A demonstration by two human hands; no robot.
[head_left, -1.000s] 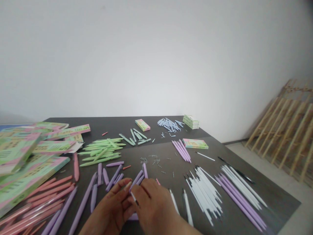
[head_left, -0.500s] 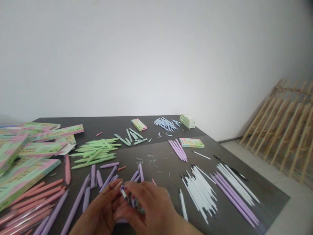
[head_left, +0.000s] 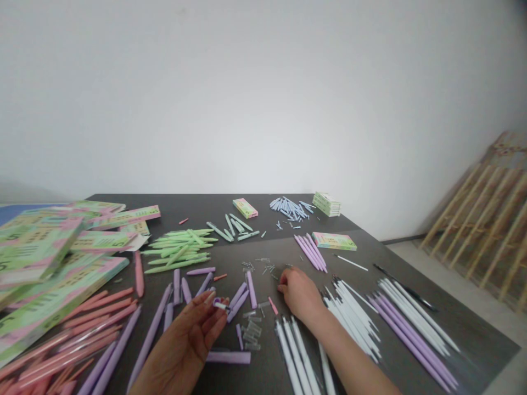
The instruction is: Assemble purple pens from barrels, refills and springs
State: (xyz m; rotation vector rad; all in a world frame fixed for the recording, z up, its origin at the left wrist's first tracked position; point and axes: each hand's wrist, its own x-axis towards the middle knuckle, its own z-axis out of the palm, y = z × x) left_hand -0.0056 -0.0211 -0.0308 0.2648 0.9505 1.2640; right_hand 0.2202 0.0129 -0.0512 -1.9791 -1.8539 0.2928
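My left hand point(head_left: 185, 334) is closed around a purple pen part with a purple rim point(head_left: 217, 301), a white refill end point(head_left: 222, 305) sticking out of it. Most of that part is hidden by the fingers and palm. Out over the table, my right hand point(head_left: 300, 291) is lowered with curled fingers, the fingertips down at the tabletop beside small metal springs point(head_left: 269, 269); whatever they pinch is hidden. Purple pen barrels point(head_left: 251, 291) and small clear plastic pieces point(head_left: 252, 332) lie between the hands. White refills point(head_left: 296, 351) lie below my right forearm.
Pink pen parts point(head_left: 94, 329) and stacked boxes point(head_left: 61, 285) cover the left side. Green pens point(head_left: 181, 247) and blue pieces point(head_left: 290, 207) lie farther back. To the right are more white refills point(head_left: 356, 321), purple pens point(head_left: 411, 340) and a box point(head_left: 334, 241).
My right hand has left my left hand and moved right and forward to the tabletop near the springs. The left hand keeps its hold. The view has shifted slightly.
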